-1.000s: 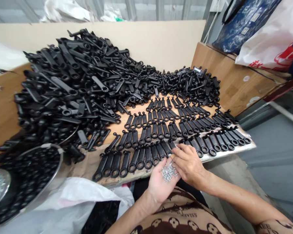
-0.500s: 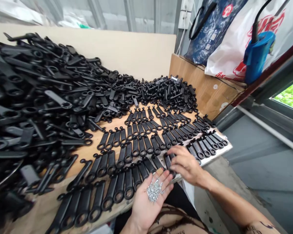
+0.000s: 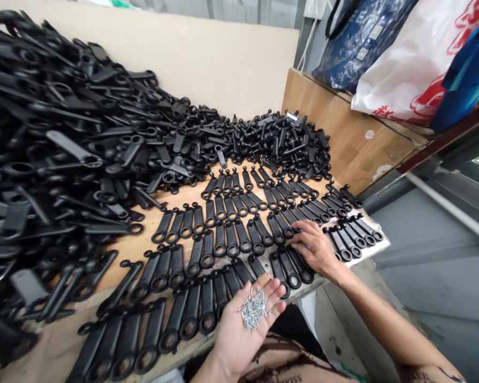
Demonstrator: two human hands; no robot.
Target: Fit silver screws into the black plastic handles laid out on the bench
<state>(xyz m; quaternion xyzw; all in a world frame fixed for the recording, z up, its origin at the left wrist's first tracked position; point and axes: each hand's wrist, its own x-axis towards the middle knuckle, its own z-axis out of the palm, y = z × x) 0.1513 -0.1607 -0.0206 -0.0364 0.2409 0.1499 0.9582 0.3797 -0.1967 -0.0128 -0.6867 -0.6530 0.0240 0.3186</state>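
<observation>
My left hand lies palm up at the bottom centre, fingers stretched out, with a small heap of silver screws on the palm. To its right, my right hand reaches over the near rows with bent fingers, its fingertips at the black parts; whether it pinches anything is hidden. Just under and left of it lie several black ring-ended parts. More such parts lie in rows across the table, rings toward me and ball ends away.
A large heap of loose black parts covers the left and back of the table. Behind stands a pale board. A wooden box at the back right bears a blue bag and a white bag.
The view has shifted slightly. My right hand has moved right, away from my left hand, uncovering black parts in the near row. My left hand still holds the screws on its palm.
</observation>
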